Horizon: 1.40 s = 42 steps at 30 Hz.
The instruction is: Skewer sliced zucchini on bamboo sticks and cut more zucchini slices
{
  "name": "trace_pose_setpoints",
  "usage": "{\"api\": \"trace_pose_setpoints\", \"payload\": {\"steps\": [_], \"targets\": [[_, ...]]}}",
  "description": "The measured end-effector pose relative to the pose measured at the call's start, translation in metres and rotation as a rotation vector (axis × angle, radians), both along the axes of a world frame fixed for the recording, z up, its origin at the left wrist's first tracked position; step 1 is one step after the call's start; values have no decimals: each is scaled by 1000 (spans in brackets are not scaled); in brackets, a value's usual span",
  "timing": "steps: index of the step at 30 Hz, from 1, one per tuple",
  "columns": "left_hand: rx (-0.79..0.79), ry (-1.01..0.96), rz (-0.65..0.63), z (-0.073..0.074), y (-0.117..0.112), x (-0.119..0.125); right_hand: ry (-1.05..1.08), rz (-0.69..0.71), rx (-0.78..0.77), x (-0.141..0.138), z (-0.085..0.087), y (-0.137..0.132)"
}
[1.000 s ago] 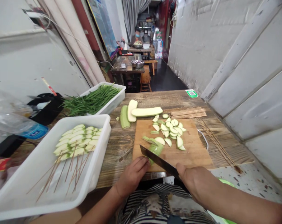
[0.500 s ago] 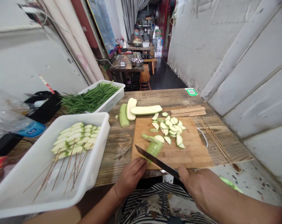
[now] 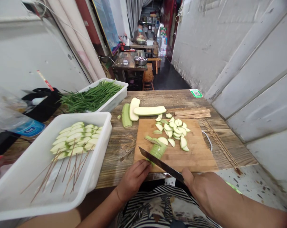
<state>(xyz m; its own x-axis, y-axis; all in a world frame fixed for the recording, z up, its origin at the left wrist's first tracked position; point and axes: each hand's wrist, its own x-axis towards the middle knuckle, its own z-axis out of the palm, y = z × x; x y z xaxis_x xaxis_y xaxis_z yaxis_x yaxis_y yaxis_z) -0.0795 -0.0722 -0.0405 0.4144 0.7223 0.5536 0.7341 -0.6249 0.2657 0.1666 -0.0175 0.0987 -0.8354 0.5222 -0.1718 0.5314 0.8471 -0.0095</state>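
Observation:
In my right hand (image 3: 205,188) is the handle of a dark-bladed kitchen knife (image 3: 162,165). Its blade lies slantwise across the near end of a partly sliced zucchini (image 3: 158,150) on the wooden cutting board (image 3: 193,161). My left hand (image 3: 135,175) holds that near end at the board's front edge, fingers bent and close to the blade; the fingertips are partly hidden. The cut slices still stand together beyond the blade. Farther back on the board lie loose zucchini slices (image 3: 176,128). Behind the board rest larger zucchini pieces (image 3: 150,110).
At left, a white tub (image 3: 92,171) contains skewered zucchini slices (image 3: 74,139). Another tub (image 3: 115,98) behind it holds long green stalks (image 3: 93,95). Wooden skewers (image 3: 193,113) lie behind and right of the board. A person (image 3: 140,31) sits at a far table.
The view has shifted slightly. Both hands, the knife and the zucchini keep almost the same positions relative to the board.

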Motion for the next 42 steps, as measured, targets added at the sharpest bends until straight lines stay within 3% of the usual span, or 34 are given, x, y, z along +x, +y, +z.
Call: {"api": "trace_pose_setpoints", "payload": {"steps": [7,15,19,23,30,34,39,42], "targets": [[-13,1,10,2,1,1,-44,1,-26,2,2,0],[-21,-33,48,0,-1,-4,-140,-17,-38,2,-16,3],[49,-100,275,-2,-7,-11,88,-13,-134,10,-18,7],[48,-89,241,-8,-13,-4,161,-50,-184,13,-19,9],[33,-111,213,-14,-8,15,151,-73,-145,8,6,3],[26,-102,306,-6,-5,21,201,-123,-118,12,23,4],[-53,-94,483,6,2,31,174,-147,-84,23,22,10],[-112,-97,513,11,6,34,204,-121,-32,29,17,12]]}}
